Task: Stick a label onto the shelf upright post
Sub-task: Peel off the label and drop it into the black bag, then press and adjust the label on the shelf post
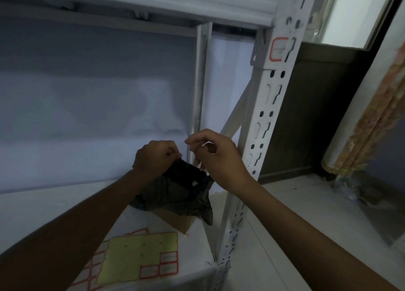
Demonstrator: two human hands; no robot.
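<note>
Upright post (263,119): white, slotted, at the shelf's (43,214) right.
Black bag (182,192): clamped at its top by left hand (153,159) fingers.
Label sheet (140,260): laid on the shelf.
Right hand (217,157): fingers curled; hold cannot be told.
Label (278,49): red-bordered, stuck high on the post.

text: i read none | red-bordered label (278,49) on upright post (266,106): scrawl illegible | label sheet (140,255) at front edge of shelf (32,207): marks too blurred
</note>
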